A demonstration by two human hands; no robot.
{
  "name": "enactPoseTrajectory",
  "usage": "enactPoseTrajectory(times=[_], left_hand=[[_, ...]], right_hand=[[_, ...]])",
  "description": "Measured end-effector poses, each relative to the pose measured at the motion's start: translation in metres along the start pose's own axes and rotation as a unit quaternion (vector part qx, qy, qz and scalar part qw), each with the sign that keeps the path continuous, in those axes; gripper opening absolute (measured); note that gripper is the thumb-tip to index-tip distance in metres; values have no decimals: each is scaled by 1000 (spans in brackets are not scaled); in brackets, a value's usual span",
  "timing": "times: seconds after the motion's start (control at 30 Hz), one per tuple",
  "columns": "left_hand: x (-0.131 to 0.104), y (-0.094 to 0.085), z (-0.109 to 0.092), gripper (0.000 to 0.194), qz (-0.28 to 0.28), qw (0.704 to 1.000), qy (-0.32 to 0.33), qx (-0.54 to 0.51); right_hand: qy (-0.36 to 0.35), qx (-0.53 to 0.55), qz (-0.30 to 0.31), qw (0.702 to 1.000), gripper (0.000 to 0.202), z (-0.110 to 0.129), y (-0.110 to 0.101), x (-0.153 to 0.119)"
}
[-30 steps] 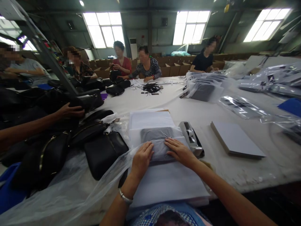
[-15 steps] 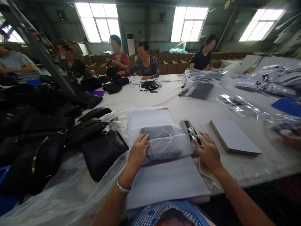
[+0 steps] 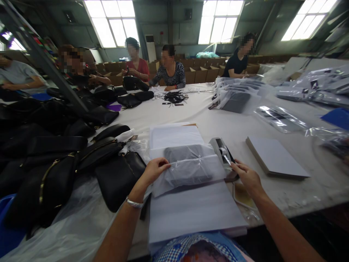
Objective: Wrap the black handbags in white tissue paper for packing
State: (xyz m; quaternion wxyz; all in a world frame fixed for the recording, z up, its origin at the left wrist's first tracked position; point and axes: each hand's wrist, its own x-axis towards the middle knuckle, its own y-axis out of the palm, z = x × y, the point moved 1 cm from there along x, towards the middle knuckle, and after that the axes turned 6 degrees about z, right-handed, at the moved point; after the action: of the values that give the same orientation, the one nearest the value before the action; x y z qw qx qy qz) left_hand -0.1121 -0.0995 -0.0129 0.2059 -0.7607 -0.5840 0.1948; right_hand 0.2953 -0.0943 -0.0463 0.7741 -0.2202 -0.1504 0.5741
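In front of me a dark bag lies wrapped in thin translucent white paper, folded across its middle. At its left end my left hand pinches the edge of that wrapping, thumb against fingers. A grey tape dispenser stands just right of the parcel. My right hand is closed at the dispenser's near end, fingertips on a strip of clear tape that runs from the roll. Under the parcel lies a stack of white paper sheets.
Black bags with gold zippers are heaped on the left beside plastic sheeting. A stack of white boards sits on the right. Farther back are paper-wrapped bags and black tags. Several people work across the table.
My left hand has gone from lying over the parcel to pinching its left edge. My right hand has moved slightly right and down, its fingers closing on the tape.
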Motion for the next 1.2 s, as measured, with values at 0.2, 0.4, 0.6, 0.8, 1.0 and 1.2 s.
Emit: enactPoseTrajectory(times=[0.2, 0.4, 0.6, 0.8, 1.0, 1.2], left_hand=[[2, 7, 6, 25, -12, 1000, -5, -12], [0, 8, 11, 27, -12, 1000, -16, -3], [2, 8, 13, 29, -4, 1000, -18, 1], [4, 7, 18, 35, 1, 999, -32, 22], [3, 7, 17, 36, 8, 999, -33, 37], [4, 7, 20, 35, 10, 999, -26, 45]], right_hand=[[26, 112, -11, 993, 34, 1, 5, -2], [-7, 148, -88, 985, 34, 13, 7, -19], [-45, 120, -114, 985, 34, 26, -8, -38], [32, 128, -13, 991, 44, 25, -19, -53], [106, 195, 48, 974, 45, 5, -14, -52], [-8, -66, 45, 997, 38, -5, -27, -36]])
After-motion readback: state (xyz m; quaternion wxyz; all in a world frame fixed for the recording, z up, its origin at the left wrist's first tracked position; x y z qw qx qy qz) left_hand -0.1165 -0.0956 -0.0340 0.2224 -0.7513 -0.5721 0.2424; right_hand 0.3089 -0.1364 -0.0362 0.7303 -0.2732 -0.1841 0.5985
